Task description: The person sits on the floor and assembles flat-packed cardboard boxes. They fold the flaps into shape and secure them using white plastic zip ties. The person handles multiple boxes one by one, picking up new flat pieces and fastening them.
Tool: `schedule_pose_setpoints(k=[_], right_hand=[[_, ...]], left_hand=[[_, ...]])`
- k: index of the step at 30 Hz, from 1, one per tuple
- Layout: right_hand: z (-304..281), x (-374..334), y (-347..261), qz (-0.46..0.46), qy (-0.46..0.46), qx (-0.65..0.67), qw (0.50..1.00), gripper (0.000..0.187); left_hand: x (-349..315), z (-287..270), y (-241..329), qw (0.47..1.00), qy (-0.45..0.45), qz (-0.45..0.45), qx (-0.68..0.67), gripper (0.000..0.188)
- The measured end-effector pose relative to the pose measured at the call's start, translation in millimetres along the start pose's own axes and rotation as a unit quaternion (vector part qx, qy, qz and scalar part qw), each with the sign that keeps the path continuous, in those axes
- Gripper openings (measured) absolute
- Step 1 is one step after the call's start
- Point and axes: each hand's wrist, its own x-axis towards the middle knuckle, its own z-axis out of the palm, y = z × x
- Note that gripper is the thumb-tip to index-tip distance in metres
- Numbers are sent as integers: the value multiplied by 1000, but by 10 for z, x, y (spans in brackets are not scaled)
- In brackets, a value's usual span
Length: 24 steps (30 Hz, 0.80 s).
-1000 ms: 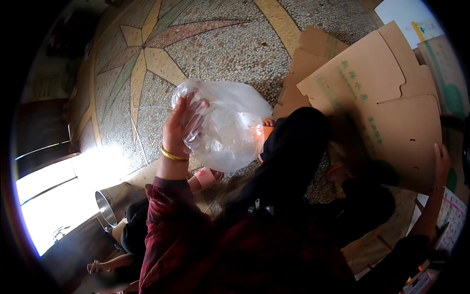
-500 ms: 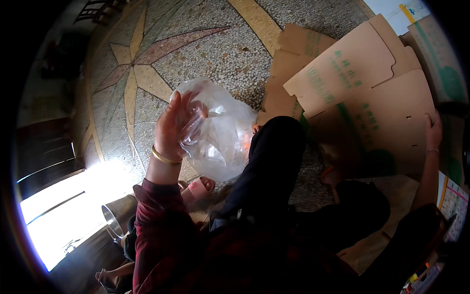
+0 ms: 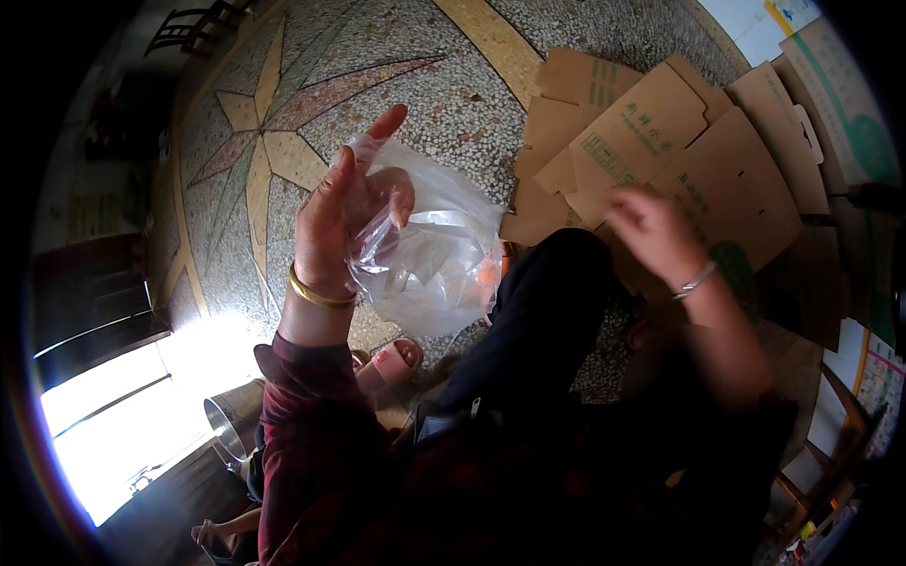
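Observation:
A clear, crumpled plastic bag (image 3: 434, 259) hangs from my left hand (image 3: 344, 212). The thumb and one finger point upward while the other fingers curl into the bag's film. To the right, my right hand (image 3: 656, 231) passes over flattened cardboard boxes (image 3: 713, 179) with green print. Motion blurs its fingers, so neither their grip nor any contact with the cardboard can be made out. Below the bag shows a foot in a pink slipper (image 3: 387, 366). Beside my dark trouser leg (image 3: 533, 311), a bit of orange (image 3: 489, 274) shows through the film.
The floor (image 3: 453, 113) is speckled stone with a star inlay. More cardboard (image 3: 840, 104) stands at the far right. A metal bucket (image 3: 234, 415) is at the lower left near a bright doorway (image 3: 113, 406), with another person's foot (image 3: 212, 536) below it. A dark chair (image 3: 193, 28) stands far left.
My right hand has left the cardboard's right edge and swung left over it. The top cardboard sheet has shifted down and left. My left index finger now points up; the bag stays in that hand.

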Motion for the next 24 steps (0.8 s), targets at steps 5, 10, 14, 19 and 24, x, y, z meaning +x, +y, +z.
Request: schedule_pose_setpoints(k=[5, 10, 14, 19, 24], right_hand=[[1226, 187, -285, -57, -153, 41, 986, 20], [2113, 359, -270, -21, -73, 116, 990, 22], [2422, 461, -79, 16, -5, 206, 978, 23], [2591, 358, -289, 0, -77, 158, 985, 22], [2299, 248, -63, 40, -55, 128, 989, 21]], left_hand=[[-182, -12, 205, 997, -13, 45, -62, 63], [-350, 286, 477, 984, -34, 139, -106, 67], [-596, 503, 690, 919, -181, 160, -313, 70], [-1121, 598, 931, 959, -138, 151, -194, 68], [-856, 736, 1035, 960, -236, 74, -131, 71]])
